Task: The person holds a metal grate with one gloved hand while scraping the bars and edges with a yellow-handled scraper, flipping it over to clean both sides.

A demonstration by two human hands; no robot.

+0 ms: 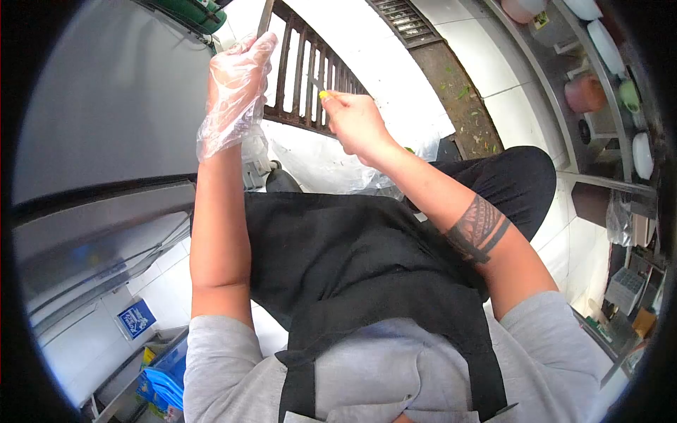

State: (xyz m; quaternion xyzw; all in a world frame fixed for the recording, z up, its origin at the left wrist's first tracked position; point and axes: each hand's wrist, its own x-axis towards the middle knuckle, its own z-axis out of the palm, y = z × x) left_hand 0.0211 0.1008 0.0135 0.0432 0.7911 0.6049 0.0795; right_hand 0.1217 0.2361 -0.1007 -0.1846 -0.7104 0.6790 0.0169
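Observation:
My left hand [238, 84], in a clear plastic glove, is raised at the upper left with its fingers closed. A narrow greyish-brown strip [266, 17] sticks up out of its grip and runs off the top edge; I cannot tell its kind. My bare right hand [356, 125] is closed round a small knife with a yellow handle [323, 94]. Its thin blade points up and left over the dark grate, toward the gloved hand but apart from it. The palm hides most of the handle.
Below both hands lies a slatted brown drain grate [305, 67] in a white tiled floor. A large grey panel [106, 92] stands close on the left. Shelves with bowls and cups [585, 94] line the right side. Clear plastic sheeting [317, 162] lies before my knees.

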